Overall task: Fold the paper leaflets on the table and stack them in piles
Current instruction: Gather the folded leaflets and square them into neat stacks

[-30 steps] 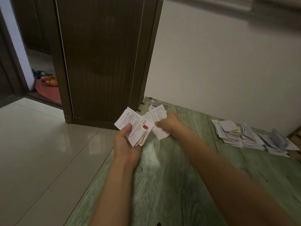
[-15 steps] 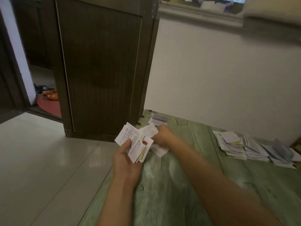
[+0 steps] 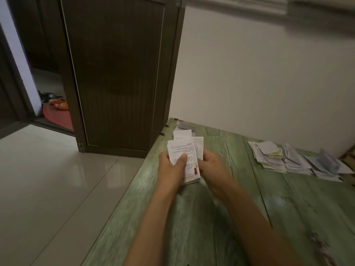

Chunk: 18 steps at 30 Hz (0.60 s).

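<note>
A bundle of folded white leaflets (image 3: 187, 154) with printed text and a red mark is held over the green table (image 3: 211, 217) near its far left corner. My left hand (image 3: 172, 167) grips the bundle from the left, thumb across the top sheet. My right hand (image 3: 213, 167) holds its right edge, fingers curled around it. A few loose leaflets (image 3: 184, 130) lie on the table just behind the bundle. Overlapping piles of folded leaflets (image 3: 288, 160) are spread along the table's far right, by the wall.
A dark brown door (image 3: 119, 73) stands open just beyond the table's left corner. A pale tiled floor (image 3: 48, 179) lies to the left. A cream wall (image 3: 259, 73) backs the table. Shoes and a red mat (image 3: 57, 112) show through the doorway.
My right hand has brought its separate leaflet onto the bundle and now holds the bundle's right edge. The bundle has turned more upright and moved right, over the table.
</note>
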Motion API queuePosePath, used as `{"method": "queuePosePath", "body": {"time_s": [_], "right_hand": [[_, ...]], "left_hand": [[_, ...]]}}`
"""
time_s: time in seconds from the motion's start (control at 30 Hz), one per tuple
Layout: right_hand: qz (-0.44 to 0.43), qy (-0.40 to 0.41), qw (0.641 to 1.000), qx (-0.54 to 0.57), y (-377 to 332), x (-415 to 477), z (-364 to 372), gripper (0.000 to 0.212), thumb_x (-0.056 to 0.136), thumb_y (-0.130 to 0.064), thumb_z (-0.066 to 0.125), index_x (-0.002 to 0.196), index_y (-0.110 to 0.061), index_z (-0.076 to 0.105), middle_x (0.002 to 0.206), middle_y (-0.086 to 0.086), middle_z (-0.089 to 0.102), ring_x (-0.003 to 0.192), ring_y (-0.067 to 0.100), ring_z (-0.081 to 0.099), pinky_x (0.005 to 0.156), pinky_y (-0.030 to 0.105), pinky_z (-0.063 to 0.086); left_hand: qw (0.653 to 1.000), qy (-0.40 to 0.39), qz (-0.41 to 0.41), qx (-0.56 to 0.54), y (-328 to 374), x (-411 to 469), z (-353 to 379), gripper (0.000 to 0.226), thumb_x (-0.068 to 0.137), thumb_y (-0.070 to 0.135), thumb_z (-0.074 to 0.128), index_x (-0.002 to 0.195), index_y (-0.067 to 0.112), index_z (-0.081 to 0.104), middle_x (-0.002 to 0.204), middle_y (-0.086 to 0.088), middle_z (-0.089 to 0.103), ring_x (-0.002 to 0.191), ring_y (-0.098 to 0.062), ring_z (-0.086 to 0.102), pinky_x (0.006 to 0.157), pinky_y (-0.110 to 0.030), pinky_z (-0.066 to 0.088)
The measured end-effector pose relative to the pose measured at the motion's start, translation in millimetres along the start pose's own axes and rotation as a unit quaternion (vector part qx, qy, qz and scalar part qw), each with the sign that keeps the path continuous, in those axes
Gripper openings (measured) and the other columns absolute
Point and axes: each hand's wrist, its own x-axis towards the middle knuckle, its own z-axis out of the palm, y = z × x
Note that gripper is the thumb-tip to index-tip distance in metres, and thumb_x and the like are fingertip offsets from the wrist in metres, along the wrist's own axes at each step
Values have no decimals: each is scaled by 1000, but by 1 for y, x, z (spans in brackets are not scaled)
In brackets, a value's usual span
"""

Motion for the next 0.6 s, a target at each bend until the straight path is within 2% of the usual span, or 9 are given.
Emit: {"method": "queuePosePath", "body": {"time_s": [0.07, 0.1, 0.17, 0.23, 0.3, 0.43, 0.5, 0.57, 0.6], "right_hand": [[24, 12, 1000, 6, 3, -1, -7, 26, 96, -8, 43, 113, -14, 61, 106, 8, 70, 91, 20, 69, 78, 37, 58], [24, 25, 999, 11, 2, -2, -9, 25, 95, -6, 41, 110, -10, 61, 104, 11, 69, 89, 22, 69, 78, 39, 57], [-7, 49, 998, 22, -3, -2, -13, 22, 95, -6, 38, 103, -8, 59, 96, 10, 68, 80, 17, 68, 72, 35, 57], [-59, 57, 997, 14, -5, -3, -15, 21, 96, -8, 41, 108, -12, 57, 96, 4, 67, 79, 10, 66, 65, 24, 56], [-90, 58, 994, 20, -1, -4, -12, 30, 91, 0, 46, 118, -13, 52, 105, 2, 63, 88, 8, 63, 62, 16, 52], [-99, 35, 993, 50, 11, -5, -5, 55, 84, 13, 45, 134, -10, 42, 123, 8, 56, 106, 13, 58, 66, 13, 51], [-109, 33, 992, 60, 12, -5, -5, 48, 88, 9, 42, 133, -9, 45, 121, 8, 59, 103, 10, 60, 67, 13, 50], [-107, 45, 991, 65, 12, -6, -4, 29, 98, -8, 39, 123, -11, 53, 110, 5, 63, 93, 4, 61, 66, 10, 49], [-99, 54, 991, 70, 11, -6, -4, 27, 100, -18, 36, 117, -12, 56, 103, 2, 65, 88, 3, 63, 65, 10, 49]], "left_hand": [[1000, 7, 20, 6, -1, -2, 4, 51, 93, 11, 54, 134, 19, 26, 111, 4, 52, 70, 2, 54, 48, -8, 47], [999, 8, 35, 10, -1, -3, 5, 55, 92, 8, 55, 136, 19, 25, 110, 4, 51, 70, 2, 53, 48, -7, 47], [996, 6, 75, 45, 3, -4, 6, 41, 90, 7, 57, 125, 20, 40, 107, 7, 53, 73, -1, 55, 50, -5, 47], [990, -9, 120, 66, 7, -3, 7, 26, 89, 7, 58, 104, 26, 49, 98, 14, 56, 82, -1, 58, 55, -4, 47], [986, -36, 147, 70, 5, -4, 8, 31, 87, 6, 61, 97, 33, 48, 93, 20, 55, 83, 6, 59, 60, -6, 47], [987, -44, 139, 70, -7, -6, 10, 53, 80, 3, 69, 116, 31, 42, 99, 22, 52, 86, 8, 55, 66, -11, 51], [987, -43, 140, 74, -10, -6, 9, 51, 80, 6, 70, 114, 32, 43, 98, 21, 53, 87, 7, 54, 67, -12, 51], [985, -40, 150, 81, -11, -5, 8, 45, 81, 5, 68, 112, 29, 45, 97, 21, 54, 86, 7, 54, 65, -7, 49], [983, -40, 155, 88, -12, -4, 7, 43, 82, 4, 67, 111, 28, 47, 97, 21, 54, 87, 8, 54, 66, -5, 48]]}}
